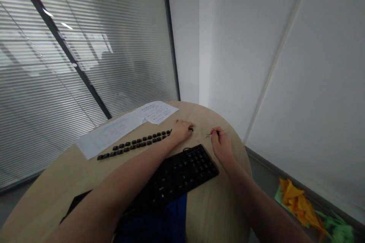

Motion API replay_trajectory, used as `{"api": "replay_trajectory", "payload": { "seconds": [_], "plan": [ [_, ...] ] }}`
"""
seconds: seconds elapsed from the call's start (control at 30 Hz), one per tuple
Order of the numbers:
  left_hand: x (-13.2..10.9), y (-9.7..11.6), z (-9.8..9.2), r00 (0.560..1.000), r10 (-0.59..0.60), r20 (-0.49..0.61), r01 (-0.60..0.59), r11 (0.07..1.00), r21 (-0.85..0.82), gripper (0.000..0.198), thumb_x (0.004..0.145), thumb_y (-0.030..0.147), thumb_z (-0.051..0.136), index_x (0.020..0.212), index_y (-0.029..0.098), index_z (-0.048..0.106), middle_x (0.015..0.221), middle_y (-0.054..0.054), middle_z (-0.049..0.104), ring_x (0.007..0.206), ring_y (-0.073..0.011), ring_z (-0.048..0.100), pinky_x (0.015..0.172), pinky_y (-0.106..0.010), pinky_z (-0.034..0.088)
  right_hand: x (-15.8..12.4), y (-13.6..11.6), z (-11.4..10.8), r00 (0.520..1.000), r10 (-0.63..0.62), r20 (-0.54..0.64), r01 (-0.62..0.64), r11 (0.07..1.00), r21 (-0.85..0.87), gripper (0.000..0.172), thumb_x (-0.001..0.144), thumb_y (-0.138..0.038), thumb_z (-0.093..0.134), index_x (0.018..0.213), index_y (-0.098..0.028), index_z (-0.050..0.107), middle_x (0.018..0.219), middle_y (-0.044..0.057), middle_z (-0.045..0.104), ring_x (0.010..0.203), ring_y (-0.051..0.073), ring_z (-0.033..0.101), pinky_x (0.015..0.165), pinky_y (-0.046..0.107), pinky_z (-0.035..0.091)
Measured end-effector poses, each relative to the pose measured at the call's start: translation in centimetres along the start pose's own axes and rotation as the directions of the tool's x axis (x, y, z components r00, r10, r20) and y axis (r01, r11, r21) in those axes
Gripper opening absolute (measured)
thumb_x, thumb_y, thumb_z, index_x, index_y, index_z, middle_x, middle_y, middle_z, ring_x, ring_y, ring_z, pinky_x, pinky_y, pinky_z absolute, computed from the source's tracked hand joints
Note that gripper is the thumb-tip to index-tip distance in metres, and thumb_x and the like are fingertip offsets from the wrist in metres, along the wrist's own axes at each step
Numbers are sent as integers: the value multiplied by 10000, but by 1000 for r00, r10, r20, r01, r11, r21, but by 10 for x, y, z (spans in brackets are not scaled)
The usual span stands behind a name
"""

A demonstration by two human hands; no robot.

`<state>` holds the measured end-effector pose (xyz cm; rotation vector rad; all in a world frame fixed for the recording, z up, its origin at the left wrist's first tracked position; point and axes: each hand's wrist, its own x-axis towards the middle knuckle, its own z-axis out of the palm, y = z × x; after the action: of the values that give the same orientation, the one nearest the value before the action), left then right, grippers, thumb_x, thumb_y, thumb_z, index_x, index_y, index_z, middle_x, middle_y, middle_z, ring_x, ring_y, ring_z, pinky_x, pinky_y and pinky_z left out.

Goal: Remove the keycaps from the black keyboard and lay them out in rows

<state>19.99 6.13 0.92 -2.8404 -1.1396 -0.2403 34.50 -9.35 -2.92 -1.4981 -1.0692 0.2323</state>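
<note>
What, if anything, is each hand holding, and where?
Left hand touches a black keycap, hold unclear; right hand holds a wire tool by its dark part.

Looks like you're in an office, maybe a meeting room tbh. You've got glass partitions with grey, thin-slatted horizontal blinds set in dark, narrow straight framing, then plain white, smooth flat walls meeting in a corner. You're at a pale wood-grain table with a rounded edge, with white printed paper sheets and a black rectangular computer keyboard on it. Pretty classic office stuff.
</note>
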Motion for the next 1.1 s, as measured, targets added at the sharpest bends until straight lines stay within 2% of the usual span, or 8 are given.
{"api": "replay_trajectory", "payload": {
  "seconds": [0.13,0.47,0.67,0.83,0.97,1.1],
  "plan": [
    [2,-3,7,999,45,-4,-45,999,29,300,910,270,606,1169,297,753,1211,-70,772,1207,-323,608,1178,-587,281,0,-2,1,1000,-25,9,25,1000,11,214,951,-393,436,888,-248,581,647,8,622,591,222,581,581,318,385],
    [6,-11,10,998,65,16,-66,997,50,288,904,267,591,1132,284,767,1233,-77,752,1211,-328,565,1195,-624,224,0,-4,-2,999,-34,1,34,999,31,194,949,-347,443,878,-244,592,652,-2,612,601,216,573,591,316,387],
    [9,-10,8,997,68,26,-69,996,63,272,895,247,580,1072,268,785,1163,-90,765,1181,-334,565,1165,-612,253,-1,-4,-2,999,-39,-8,39,998,48,187,948,-336,443,866,-246,585,658,-3,601,597,209,560,578,313,380],
    [7,-7,4,998,57,26,-59,997,57,294,907,296,594,1137,248,770,1193,-105,755,1182,-329,569,1148,-567,285,-1,-3,-4,1000,-11,3,10,999,32,197,965,-359,418,901,-256,573,683,15,594,612,225,561,539,322,347],
    [5,-4,-6,999,55,1,-55,998,42,341,946,362,566,1181,209,758,1233,-132,738,1196,-343,575,1134,-553,310,-2,0,-4,1000,-10,21,9,999,35,178,960,-362,425,899,-262,559,676,23,580,597,236,541,543,336,350],
    [-15,-9,-40,993,77,-95,-77,997,1,369,994,392,528,1234,203,734,1256,-122,729,1227,-320,575,1129,-502,335,-2,2,-5,999,25,37,-26,999,20,186,963,-377,439,914,-257,573,677,40,600,614,249,554,545,343,356]
  ]
}}
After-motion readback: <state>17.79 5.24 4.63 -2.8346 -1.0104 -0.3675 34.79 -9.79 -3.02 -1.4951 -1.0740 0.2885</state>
